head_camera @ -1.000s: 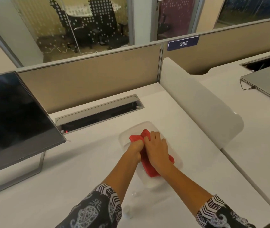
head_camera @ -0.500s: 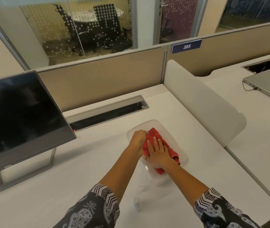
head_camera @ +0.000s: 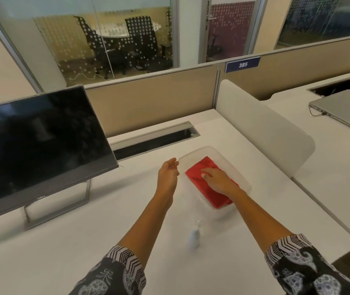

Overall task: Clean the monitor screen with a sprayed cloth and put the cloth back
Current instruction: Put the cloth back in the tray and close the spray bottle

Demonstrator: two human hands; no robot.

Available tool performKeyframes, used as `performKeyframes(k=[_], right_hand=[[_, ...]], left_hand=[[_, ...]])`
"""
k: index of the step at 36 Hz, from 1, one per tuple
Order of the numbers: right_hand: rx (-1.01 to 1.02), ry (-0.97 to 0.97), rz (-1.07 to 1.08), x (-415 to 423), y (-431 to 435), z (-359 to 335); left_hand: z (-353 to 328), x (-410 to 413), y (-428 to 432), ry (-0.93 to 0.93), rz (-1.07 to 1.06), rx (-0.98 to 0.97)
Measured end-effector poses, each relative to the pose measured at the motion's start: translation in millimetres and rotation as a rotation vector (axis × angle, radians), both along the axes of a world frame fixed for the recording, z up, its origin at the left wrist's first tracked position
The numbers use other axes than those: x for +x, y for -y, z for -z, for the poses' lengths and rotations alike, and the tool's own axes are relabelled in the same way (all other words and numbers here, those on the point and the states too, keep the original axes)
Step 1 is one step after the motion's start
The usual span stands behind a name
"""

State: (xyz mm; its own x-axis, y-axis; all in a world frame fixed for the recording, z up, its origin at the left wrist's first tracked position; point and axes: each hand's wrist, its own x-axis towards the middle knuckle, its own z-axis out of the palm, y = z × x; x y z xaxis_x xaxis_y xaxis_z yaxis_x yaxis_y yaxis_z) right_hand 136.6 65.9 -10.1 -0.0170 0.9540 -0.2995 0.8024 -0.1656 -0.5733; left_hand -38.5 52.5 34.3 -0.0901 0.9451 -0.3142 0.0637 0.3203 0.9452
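Right of the black flat-panel monitor [head_camera: 35, 143] on the white desk [head_camera: 84, 231] sits a shallow clear plastic rectangular tray [head_camera: 239, 173], and inside it lies the red folded cloth [head_camera: 199, 173], flat and fairly smooth, filling most of the tray floor. Flat on the cloth rests the right hand [head_camera: 218, 180], fingers spread, gripping nothing. Just left of the tray's rim hangs the left hand [head_camera: 168, 174], loosely open and empty. Nearer than the tray stands a small whitish bottle [head_camera: 194, 238], blurred, possibly the sprayer.
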Motion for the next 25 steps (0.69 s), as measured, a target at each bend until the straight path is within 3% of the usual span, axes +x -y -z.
performKeyframes(k=[8, 16, 19, 25], right_hand=[[0.313, -0.144, 0.317, -30, 59, -33], [0.568, -0.290, 0.629, -57, 140, -12], [0.544, -0.327, 0.723, -67, 164, 5], [0.266, -0.312, 0.751, -91, 191, 34]], left_hand=[[33, -38, 49, -0.123, 0.199, -0.040], [62, -62, 92, -0.221, 0.520, -0.044], [71, -66, 103, -0.272, 0.599, -0.031], [81, -61, 115, -0.341, 0.699, 0.017]])
